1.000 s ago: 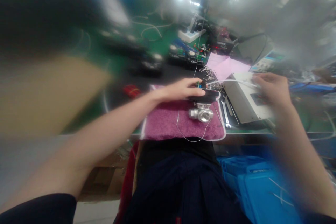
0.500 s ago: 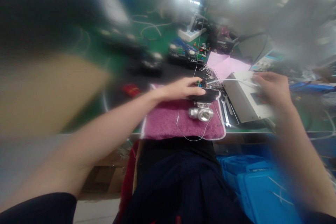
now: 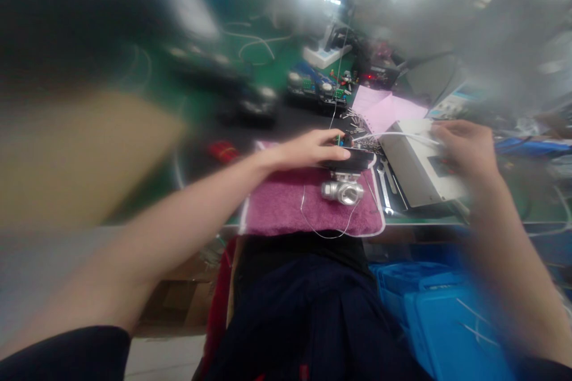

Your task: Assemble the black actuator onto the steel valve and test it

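Observation:
My left hand grips a black valve actuator, its thumb along the near side and fingers over the top. Coloured wires show at the actuator's open top. Below it sits a steel ball valve, attached and lying on a purple towel. My right hand is at the right end of a white box with a dark panel; its fingers are partly hidden and blurred. A white cable runs from the actuator towards my right hand; whether the fingers hold it I cannot tell.
Wrenches lie between towel and box. Loose screws and pink paper are behind. Thin wire loops over the towel's front edge. Circuit units stand farther back. A blue crate is below the table at right.
A red light now shows on the black device at the back. The white cable sits slightly differently by my right hand. Both hands stay almost in place.

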### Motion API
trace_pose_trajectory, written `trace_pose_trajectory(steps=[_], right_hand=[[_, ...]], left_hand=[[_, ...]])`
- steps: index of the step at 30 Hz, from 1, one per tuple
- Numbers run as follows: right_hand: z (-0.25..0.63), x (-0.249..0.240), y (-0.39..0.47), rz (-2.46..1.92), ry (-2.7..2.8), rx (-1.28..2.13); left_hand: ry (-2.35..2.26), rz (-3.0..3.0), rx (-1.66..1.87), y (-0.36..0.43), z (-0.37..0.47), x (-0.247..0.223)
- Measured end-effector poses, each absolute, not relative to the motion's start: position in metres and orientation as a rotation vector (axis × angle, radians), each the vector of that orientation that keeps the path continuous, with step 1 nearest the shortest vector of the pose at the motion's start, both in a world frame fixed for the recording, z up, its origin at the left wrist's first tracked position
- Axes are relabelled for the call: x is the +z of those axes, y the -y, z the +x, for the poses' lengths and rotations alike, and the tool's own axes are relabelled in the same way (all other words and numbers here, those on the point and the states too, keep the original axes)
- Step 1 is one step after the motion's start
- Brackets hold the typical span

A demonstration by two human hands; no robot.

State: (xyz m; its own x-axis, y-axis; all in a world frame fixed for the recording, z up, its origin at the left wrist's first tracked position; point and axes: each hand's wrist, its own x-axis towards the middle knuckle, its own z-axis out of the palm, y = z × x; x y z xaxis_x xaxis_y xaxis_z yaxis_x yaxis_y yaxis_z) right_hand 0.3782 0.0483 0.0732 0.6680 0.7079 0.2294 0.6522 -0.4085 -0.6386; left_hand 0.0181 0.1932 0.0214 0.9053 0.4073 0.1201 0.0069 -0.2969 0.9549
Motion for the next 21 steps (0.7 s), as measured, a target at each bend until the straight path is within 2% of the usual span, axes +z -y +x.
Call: trace_pose_trajectory(steps=[21], right_hand=[[0.3728, 0.0771, -0.0475, -2.141, 1.042, 0.087]], left_hand=[[-0.254, 1.830, 0.402, -0.1943, 0.0186, 0.0231]])
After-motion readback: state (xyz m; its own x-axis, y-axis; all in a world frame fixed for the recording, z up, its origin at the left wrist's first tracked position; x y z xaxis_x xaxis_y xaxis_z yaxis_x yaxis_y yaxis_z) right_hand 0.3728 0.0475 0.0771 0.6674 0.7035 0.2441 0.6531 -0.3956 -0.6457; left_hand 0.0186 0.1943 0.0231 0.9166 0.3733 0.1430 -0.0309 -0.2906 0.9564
